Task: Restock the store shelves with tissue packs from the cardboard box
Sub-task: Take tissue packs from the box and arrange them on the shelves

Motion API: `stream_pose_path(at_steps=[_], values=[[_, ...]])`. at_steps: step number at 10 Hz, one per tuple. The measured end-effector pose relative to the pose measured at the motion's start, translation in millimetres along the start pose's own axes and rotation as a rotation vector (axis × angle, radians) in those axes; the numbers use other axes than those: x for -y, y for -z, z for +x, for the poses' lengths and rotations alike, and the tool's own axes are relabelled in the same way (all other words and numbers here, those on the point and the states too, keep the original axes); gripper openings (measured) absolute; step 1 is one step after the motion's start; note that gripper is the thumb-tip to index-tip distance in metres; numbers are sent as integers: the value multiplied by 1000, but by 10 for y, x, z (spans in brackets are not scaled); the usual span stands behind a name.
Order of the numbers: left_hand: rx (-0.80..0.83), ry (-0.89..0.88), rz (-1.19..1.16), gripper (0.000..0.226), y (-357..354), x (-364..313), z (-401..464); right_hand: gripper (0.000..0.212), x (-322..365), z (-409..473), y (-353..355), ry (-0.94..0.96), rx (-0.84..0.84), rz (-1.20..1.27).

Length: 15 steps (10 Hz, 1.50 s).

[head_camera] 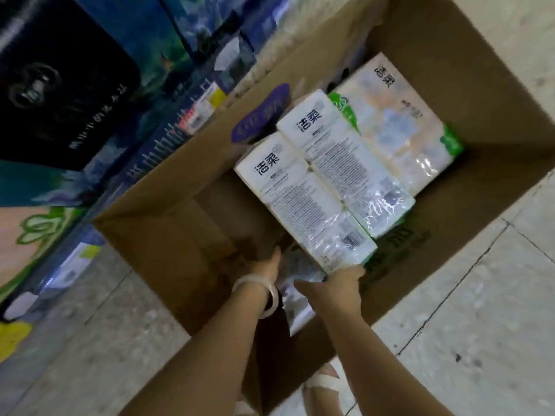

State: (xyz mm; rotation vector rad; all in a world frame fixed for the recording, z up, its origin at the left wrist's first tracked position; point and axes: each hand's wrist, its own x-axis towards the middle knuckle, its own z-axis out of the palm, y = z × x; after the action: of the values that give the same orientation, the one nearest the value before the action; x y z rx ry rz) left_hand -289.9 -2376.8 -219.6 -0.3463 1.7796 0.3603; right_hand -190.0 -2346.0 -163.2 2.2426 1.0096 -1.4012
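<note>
A big open cardboard box (168, 235) stands on the floor with several white and green tissue packs inside. My right hand (339, 283) grips the near end of one long white pack (303, 202), which lies tilted on the others. A second white pack (345, 163) lies beside it, and a wider pack (399, 121) rests further back. My left hand (267, 262), with a pale bangle at the wrist, reaches down into the box next to a lower pack (297, 295); its fingers are hidden.
Shelves on the left hold dark blue tissue packages (150, 55) and a black package (54, 85), with price tags (201, 112) along the shelf edge. Green and pink packs (33, 235) sit lower left. Pale tiled floor (465, 325) surrounds the box. My sandalled foot (322, 382) stands beside it.
</note>
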Motion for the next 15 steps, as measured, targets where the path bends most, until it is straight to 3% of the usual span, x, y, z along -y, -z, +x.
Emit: stream_pose_path(at_steps=[1, 3, 5, 6, 7, 8, 9, 10, 11, 13, 15], values=[[123, 93, -133, 47, -133, -2, 122, 118, -70, 5, -117, 35, -30, -56], [246, 187, -174, 44, -79, 24, 155, 76, -5, -27, -149, -59, 59, -125], [204, 217, -220, 47, 53, 39, 119, 74, -7, -77, -277, -79, 52, -119], [231, 293, -347, 46, 77, 45, 11, 68, -56, -77, -374, -140, 92, 8], [194, 297, -399, 48, 235, -32, -161, 46, -52, -117, -410, -152, 193, 55], [-1, 164, -365, 45, 481, -26, -338, 41, -6, -277, -347, -227, 410, 43], [-142, -86, -403, 42, 894, -145, -715, 67, 51, -556, -102, -137, 553, 22], [-144, -294, -384, 42, 1367, -344, -1276, 66, 159, -934, 322, -12, 653, 214], [-145, -454, -396, 35, 1814, -505, -1885, 54, 416, -1412, 817, 120, 689, 326], [-127, -690, -409, 23, 2242, -639, -3296, 40, 1131, -2618, 1597, 447, 535, 467], [-165, -880, -509, 26, 2551, -537, -4759, 30, 1506, -3853, 2267, 730, 661, 401]])
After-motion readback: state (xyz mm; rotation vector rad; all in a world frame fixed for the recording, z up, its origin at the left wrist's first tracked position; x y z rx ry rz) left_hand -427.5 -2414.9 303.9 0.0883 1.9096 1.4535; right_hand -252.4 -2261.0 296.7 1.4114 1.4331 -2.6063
